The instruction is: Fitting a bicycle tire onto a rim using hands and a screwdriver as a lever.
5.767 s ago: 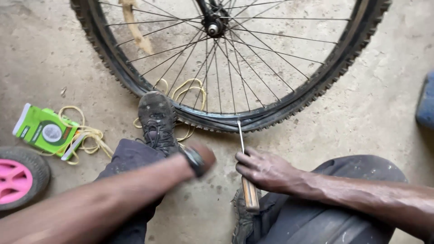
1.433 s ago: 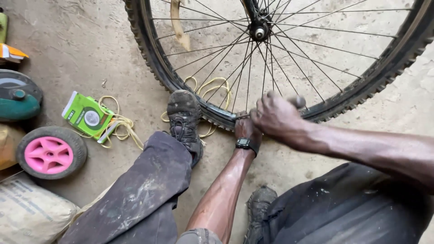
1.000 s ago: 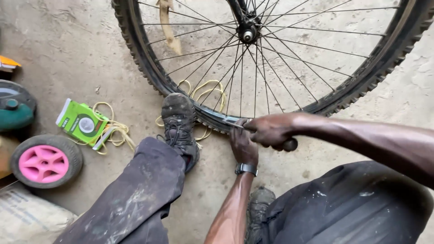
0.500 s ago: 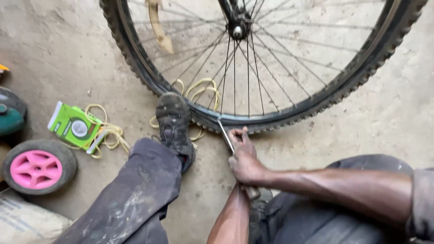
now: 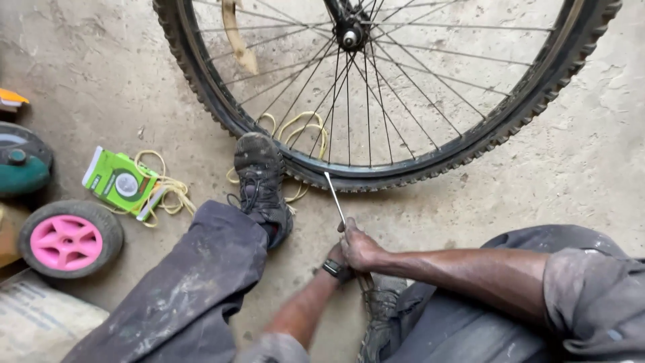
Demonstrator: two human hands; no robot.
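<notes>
- I am closing my right hand point(image 5: 359, 247) tight on the thin metal rod point(image 5: 334, 195); my left hand point(image 5: 334, 259) is hiding behind it, so its grip I cannot tell.
- I am thinking a slow, steady push works best.
- The rod tip is touching the bike wheel point(image 5: 403, 176), just past my shoe point(image 5: 259, 176).

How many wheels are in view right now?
2. The big spoked bicycle wheel stands at the top, its tyre against the person's shoe. A small pink-hubbed wheel lies on the floor at left. Others may sit outside the frame.
</notes>
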